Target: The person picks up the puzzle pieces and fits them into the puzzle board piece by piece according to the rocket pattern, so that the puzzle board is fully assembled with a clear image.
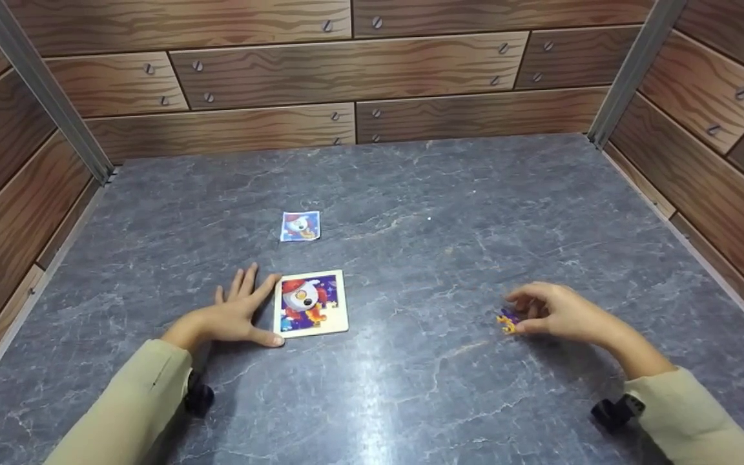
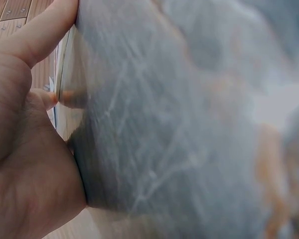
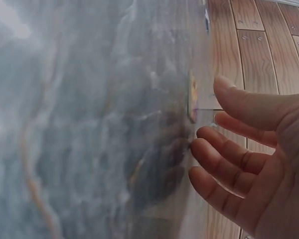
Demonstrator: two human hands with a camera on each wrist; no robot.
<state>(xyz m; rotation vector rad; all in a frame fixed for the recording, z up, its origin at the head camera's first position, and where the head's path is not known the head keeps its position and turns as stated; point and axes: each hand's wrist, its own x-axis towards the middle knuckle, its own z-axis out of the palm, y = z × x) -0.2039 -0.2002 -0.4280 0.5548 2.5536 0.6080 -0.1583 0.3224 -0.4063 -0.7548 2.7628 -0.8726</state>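
Observation:
A jigsaw puzzle tray [image 1: 344,320] lies flat on the table, its picture showing a white cartoon animal in red. Bare cream backing shows at the picture's lower right. My left hand [image 1: 235,316] is spread at the tray's left side, with thumb and index finger touching its edge. Farther right, my right hand [image 1: 556,313] hovers low over small purple and yellow puzzle pieces [image 1: 507,321]. In the right wrist view, its thumb and fingers [image 3: 224,159] stand apart, and an orange-yellow edge [image 3: 193,97] shows beyond them.
A small picture card [image 1: 300,226] with a similar image lies beyond the tray. The grey marbled table [image 1: 411,387] is enclosed by wood-patterned walls [image 1: 346,71] at the back and both sides.

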